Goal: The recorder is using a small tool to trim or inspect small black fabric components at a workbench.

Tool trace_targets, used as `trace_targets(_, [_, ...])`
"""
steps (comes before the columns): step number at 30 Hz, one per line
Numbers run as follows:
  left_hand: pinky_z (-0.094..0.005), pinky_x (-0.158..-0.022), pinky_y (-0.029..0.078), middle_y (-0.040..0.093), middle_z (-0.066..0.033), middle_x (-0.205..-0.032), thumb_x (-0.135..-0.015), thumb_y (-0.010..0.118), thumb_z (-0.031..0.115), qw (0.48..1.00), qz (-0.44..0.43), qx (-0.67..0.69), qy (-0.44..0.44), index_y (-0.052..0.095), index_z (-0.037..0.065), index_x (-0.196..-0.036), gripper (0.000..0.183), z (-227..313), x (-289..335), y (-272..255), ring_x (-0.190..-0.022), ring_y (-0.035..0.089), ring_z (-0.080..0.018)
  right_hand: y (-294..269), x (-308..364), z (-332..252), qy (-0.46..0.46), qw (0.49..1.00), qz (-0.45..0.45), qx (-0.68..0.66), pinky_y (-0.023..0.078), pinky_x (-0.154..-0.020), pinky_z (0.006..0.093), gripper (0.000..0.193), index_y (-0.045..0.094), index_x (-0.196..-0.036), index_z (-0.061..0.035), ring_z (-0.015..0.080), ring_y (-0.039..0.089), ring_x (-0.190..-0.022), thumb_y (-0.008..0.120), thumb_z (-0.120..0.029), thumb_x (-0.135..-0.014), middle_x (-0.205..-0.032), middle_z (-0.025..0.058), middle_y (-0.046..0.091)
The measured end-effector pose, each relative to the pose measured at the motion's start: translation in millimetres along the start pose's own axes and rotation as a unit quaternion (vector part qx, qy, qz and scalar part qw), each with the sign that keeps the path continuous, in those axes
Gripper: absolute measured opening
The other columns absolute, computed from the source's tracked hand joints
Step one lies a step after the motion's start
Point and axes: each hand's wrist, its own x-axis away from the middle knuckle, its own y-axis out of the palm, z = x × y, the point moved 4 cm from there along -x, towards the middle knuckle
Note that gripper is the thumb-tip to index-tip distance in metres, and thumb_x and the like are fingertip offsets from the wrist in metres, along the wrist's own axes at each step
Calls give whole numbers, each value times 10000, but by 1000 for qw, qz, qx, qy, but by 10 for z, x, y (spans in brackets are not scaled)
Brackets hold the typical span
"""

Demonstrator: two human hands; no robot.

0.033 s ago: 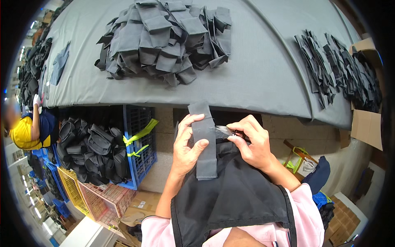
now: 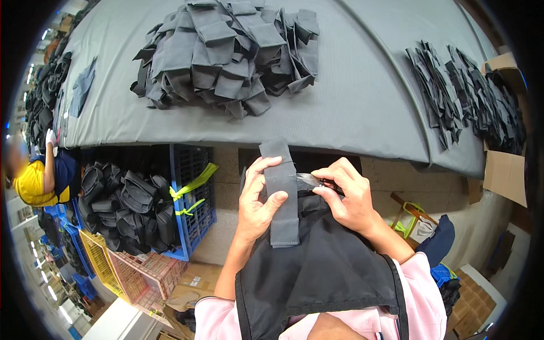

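Observation:
My left hand point(image 2: 258, 204) grips a dark grey fabric strip point(image 2: 283, 195), thumb on its front and fingers at its left edge. The strip hangs upright over my black apron point(image 2: 334, 260), with a seam and a loose thread near its upper part. Just right of it, my right hand point(image 2: 347, 192) is closed on a pair of thread snips point(image 2: 306, 178). Their pale metal blades point at the strip's right edge; most of the handle is hidden by my fingers.
A grey-covered table point(image 2: 362, 113) spans the front, bearing a heap of similar strips point(image 2: 226, 56) and more bundles point(image 2: 453, 96) at right beside a cardboard box point(image 2: 504, 175). A blue crate point(image 2: 180, 226) with black bags point(image 2: 136, 198) stands left. A co-worker in yellow point(image 2: 37, 178) is far left.

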Motion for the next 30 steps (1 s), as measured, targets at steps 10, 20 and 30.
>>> trace_targets(10, [-362, -1023, 300, 487, -104, -1280, -798, 719, 285, 1000, 8, 25, -13, 598, -45, -969, 391, -13, 26, 14, -1215, 389, -250, -9, 3, 19, -18, 997, -51, 50, 444, -509, 314, 207, 625, -909, -56, 204, 558, -579, 710, -72, -721, -755, 50, 528])
trace_targets(20, [-345, -1004, 326, 474, -105, -1289, -797, 722, 272, 997, -30, 64, -25, 616, -35, -995, 381, -16, 25, 46, -1198, 414, -229, -16, -4, 96, -13, 996, -85, 25, 446, -544, 279, 252, 646, -929, -7, 203, 545, -611, 709, 0, -686, -739, 88, 554])
trace_targets(30, [-352, -961, 363, 495, -130, -1276, -781, 721, 328, 998, -59, 12, -7, 610, -34, -952, 416, 13, 12, 76, -1142, 461, -243, 59, -84, 15, 8, 993, -118, -2, 419, -531, 301, 263, 665, -919, -26, 188, 510, -622, 741, -31, -667, -742, 75, 528])
